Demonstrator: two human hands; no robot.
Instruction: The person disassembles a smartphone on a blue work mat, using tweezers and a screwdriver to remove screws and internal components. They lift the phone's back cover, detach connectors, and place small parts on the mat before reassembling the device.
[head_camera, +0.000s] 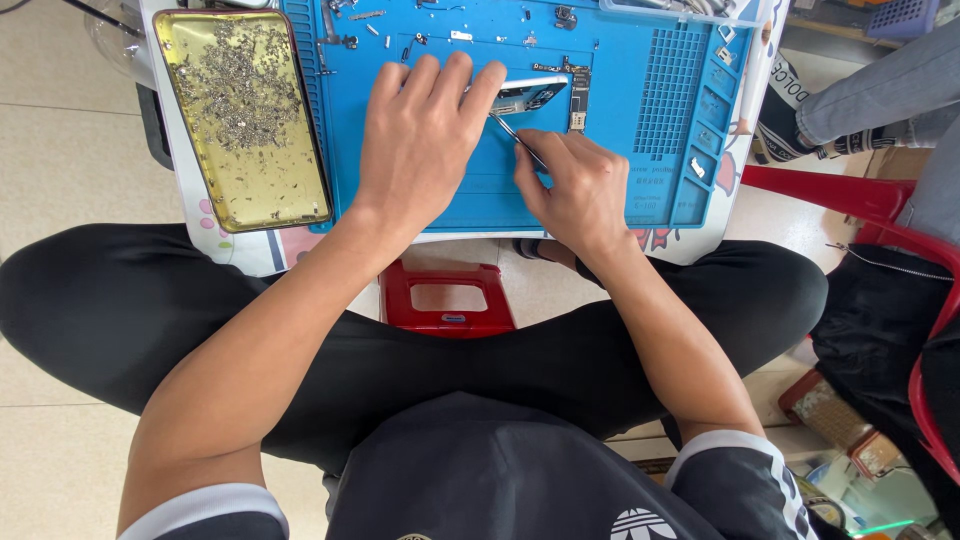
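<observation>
A small white table (700, 245) stands on a pale tiled floor (60, 150). A blue mat (660, 110) covers most of it. At 10 o'clock lies a gold tray (300, 120) full of tiny screws (240, 90). The left hand (420, 140) lies flat, fingers spread, pressing down on a phone (535, 92) at 12 o'clock. Just beside it, the right hand (575, 185) pinches a thin metal tool (515, 135), its tip touching the phone. The mat is bare near its front edge. A red stool (445, 298) sits under the table. A red chair (850, 200) stands at 3 o'clock.
</observation>
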